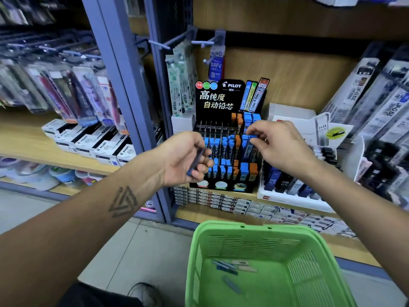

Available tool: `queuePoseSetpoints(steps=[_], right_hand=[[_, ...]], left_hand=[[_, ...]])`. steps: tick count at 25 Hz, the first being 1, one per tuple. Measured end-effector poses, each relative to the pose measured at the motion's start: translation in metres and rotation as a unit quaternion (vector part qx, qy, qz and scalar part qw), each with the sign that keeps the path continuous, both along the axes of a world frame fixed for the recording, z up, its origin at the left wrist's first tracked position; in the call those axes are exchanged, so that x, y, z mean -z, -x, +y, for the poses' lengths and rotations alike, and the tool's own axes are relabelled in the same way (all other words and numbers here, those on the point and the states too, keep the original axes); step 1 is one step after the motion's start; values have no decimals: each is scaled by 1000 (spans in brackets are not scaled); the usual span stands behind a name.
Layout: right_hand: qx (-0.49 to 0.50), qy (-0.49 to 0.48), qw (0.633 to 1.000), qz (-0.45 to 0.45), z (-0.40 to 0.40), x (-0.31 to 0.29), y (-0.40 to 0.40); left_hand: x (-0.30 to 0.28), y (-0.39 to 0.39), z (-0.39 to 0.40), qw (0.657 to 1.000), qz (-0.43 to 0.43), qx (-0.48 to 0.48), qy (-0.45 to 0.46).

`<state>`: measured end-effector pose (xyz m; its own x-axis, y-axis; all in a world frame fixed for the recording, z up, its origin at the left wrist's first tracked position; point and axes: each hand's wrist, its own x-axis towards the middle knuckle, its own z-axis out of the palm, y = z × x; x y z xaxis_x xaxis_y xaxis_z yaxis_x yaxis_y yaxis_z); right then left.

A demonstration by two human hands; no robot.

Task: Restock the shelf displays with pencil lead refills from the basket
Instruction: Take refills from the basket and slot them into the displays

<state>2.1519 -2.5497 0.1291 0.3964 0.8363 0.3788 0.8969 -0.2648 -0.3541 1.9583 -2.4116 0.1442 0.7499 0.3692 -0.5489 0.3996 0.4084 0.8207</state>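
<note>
A black Pilot display stand (221, 100) on the wooden shelf holds rows of blue-capped and orange-capped lead refill cases. My left hand (184, 160) grips a dark blue refill case (195, 161) in front of the stand's left side. My right hand (278, 147) pinches a blue-capped refill (250, 142) at the stand's right column, middle row. Below, a green plastic basket (254, 231) holds several loose refill cases (228, 265) on its bottom.
A white tray of HB refills (287, 189) stands right of the display. Small boxes (243, 203) line the shelf edge beneath it. Hanging refill packs (180, 83) dangle from hooks above. Pilot pen boxes (93, 142) fill the left shelf. A shoe (145, 293) shows on the floor.
</note>
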Motion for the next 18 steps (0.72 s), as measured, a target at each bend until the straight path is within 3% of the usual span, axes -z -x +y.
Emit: queuePoseSetpoints(steps=[7, 18], right_hand=[[-9, -5, 999, -48, 1, 20, 6], [27, 24, 999, -23, 4, 24, 11]], left_hand=[[7, -2, 0, 999, 5, 8, -42], [6, 1, -6, 1000, 4, -22, -8]])
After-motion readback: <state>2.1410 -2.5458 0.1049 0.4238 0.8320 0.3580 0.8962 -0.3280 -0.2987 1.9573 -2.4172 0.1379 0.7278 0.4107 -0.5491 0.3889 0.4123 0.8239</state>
